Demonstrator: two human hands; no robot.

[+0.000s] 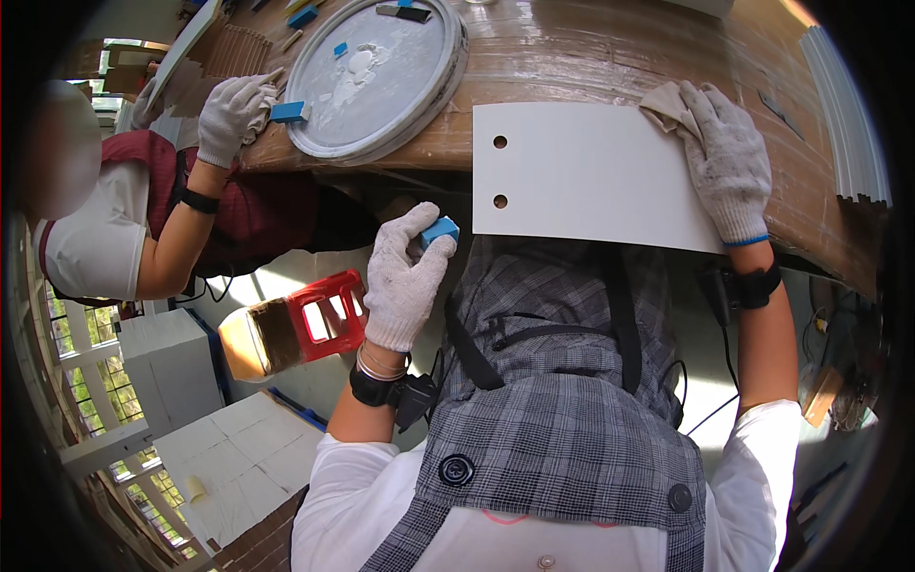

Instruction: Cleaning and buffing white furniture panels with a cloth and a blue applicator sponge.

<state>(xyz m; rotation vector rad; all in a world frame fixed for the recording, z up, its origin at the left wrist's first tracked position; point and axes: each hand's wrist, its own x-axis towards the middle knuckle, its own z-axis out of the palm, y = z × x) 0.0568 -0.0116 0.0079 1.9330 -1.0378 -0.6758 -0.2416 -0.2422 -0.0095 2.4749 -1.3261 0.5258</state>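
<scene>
In a white knit glove, my left hand [404, 276] pinches a small blue block [439, 232] between thumb and fingers, just off the left edge of a white panel [581, 176]. Two round holes pierce the panel near that edge. It lies over the front of the table, its near side overhanging toward my lap. My right hand [726, 162], gloved as well, grips a beige cloth [667, 107] at the panel's far right corner. The glove covers part of the cloth and that end of the panel.
A round grey lid [419, 114] bearing white paste and a dark scraper stands on the brown table [543, 48]. Left of me, a co-worker's gloved hand [229, 119] holds a cloth beside another blue block [290, 112]. White strips [843, 114] are stacked far right; a red stool [329, 313] sits below.
</scene>
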